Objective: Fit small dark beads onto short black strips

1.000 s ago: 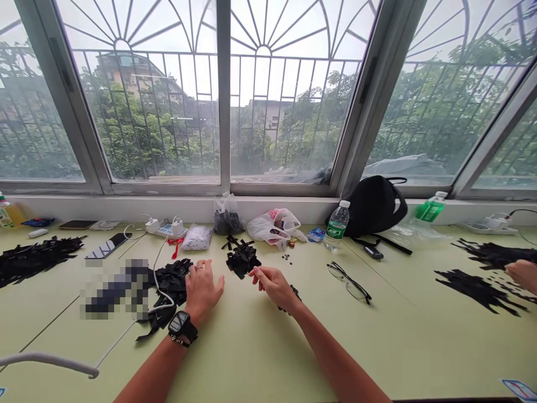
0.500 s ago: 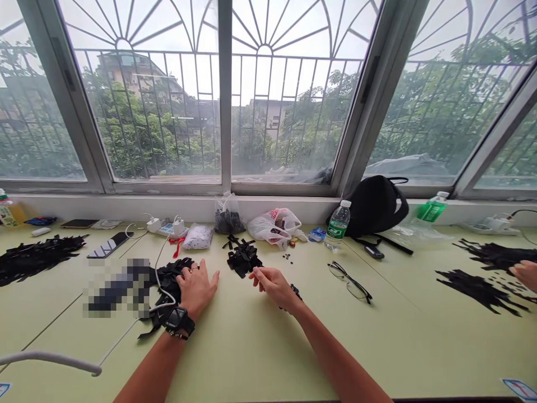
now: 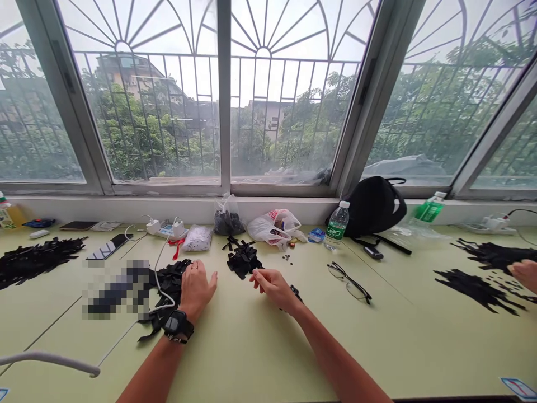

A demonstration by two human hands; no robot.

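My left hand (image 3: 198, 288) rests at the right edge of a pile of black strips (image 3: 171, 280), its thumb apart from the curled fingers; whether it grips a strip is hidden. My right hand (image 3: 271, 285) is closed in a pinch just below a smaller heap of short black pieces (image 3: 243, 258). Whatever lies between those fingertips is too small to make out. Some small dark pieces (image 3: 296, 292) lie partly hidden behind my right wrist. A white cable (image 3: 161, 280) runs across the strips beside my left hand.
Glasses (image 3: 350, 282), a water bottle (image 3: 337, 226) and a black bag (image 3: 369, 207) are on the right. Plastic bags (image 3: 277, 226) line the back. A phone (image 3: 109, 247) and more strips (image 3: 42, 257) lie left. Another person's hand (image 3: 525, 274) is at far right, beside black strips (image 3: 478, 288).
My left hand has shifted slightly, its fingers drawn in more over the edge of the strips. My right hand has barely moved.
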